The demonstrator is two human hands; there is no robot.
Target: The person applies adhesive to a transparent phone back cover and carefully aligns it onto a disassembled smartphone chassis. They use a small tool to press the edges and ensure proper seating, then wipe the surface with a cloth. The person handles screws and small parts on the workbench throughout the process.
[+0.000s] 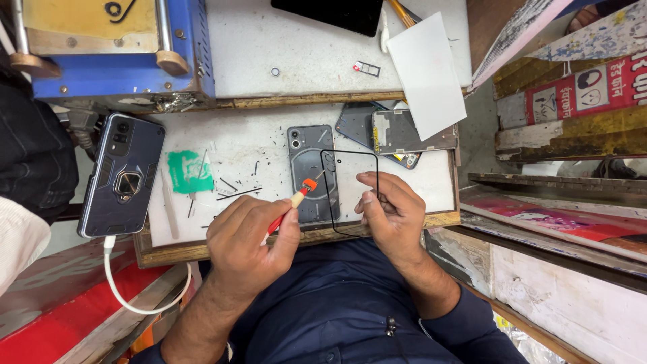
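Left hand (251,232) is clamped around a small red-handled brush (294,198), its orange tip hovering right at the left edge of a thin black phone frame (349,192). Right hand (389,212) pinches that frame by its right side, holding it above a grey phone (306,168) lying back-up on the white mat (249,145). Off to the left, a phone in a dark case (123,175) sits with a white cable (128,283) plugged in.

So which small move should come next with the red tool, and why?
Probably bring the red tool in the left hand to the near edge of the thin black frame. Its tip hovers beside the frame, which the right hand holds over the grey phone.
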